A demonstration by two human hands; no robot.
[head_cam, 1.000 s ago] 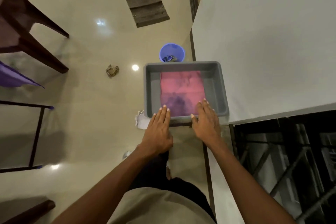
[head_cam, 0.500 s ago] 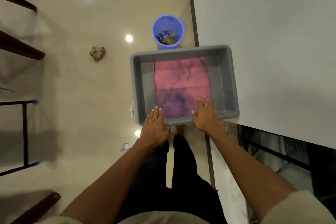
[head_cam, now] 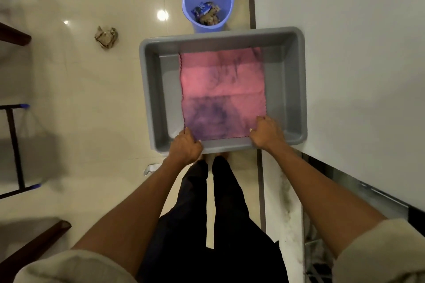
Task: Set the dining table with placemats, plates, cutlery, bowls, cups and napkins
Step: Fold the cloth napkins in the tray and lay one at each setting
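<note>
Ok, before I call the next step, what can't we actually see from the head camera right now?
- Under the pink cloth in the grey tub: the cloth covers it.
- Fingertips of the left hand and right hand: curled at the cloth's near corners, so grip depth is unclear.
- Tub's support: its own base hides it.
- Contents of the blue bin: too small to identify.
- Table: cut off at the top and right edges.

A blue bin (head_cam: 208,0) holding wrappers stands near crumpled paper (head_cam: 106,37).
</note>
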